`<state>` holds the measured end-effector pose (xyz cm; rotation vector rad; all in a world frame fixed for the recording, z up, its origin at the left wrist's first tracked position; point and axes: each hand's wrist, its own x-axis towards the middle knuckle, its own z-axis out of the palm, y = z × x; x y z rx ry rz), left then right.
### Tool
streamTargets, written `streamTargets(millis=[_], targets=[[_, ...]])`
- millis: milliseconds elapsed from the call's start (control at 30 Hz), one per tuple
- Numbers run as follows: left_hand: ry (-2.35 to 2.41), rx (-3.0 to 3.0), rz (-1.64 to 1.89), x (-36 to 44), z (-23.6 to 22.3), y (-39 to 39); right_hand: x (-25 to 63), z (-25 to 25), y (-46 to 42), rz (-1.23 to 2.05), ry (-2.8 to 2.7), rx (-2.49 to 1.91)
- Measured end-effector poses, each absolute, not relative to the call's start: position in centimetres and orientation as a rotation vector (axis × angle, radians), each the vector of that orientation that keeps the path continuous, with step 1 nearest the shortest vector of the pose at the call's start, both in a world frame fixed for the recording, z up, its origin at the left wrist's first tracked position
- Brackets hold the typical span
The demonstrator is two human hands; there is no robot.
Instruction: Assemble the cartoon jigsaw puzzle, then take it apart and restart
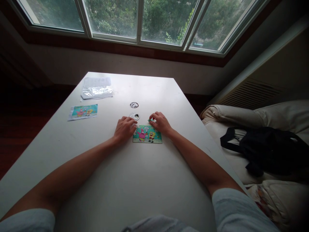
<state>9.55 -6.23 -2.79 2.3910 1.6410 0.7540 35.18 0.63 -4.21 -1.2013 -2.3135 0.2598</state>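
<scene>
A small cartoon jigsaw puzzle point(147, 134) lies flat on the white table, its picture mostly joined up. Its upper edge looks uneven. At its left side rests my left hand point(124, 129), fingers bent and slightly apart, touching or close to the puzzle's edge; nothing shows in them. Just above the puzzle's upper right corner, my right hand point(161, 123) pinches a small green and white puzzle piece point(151, 120). A round tin point(134, 116) stands by my left fingertips, its contents too small to make out.
Behind the tin sits a shiny round lid point(134, 105). A printed picture sheet point(84, 111) and papers with a clear plastic bag point(97, 88) lie at the left on the white table point(145, 180). On the right, a cream sofa point(217, 129) holds a black bag or garment point(267, 148).
</scene>
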Motion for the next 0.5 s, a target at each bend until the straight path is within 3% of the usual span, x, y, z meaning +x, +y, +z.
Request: streamTargets(millis=[500], targets=[[1.593, 2.335, 0.791, 9.3, -2.4, -6.5, 33.8, -2.5, -1.8, 0.736, -2.188, -0.982]])
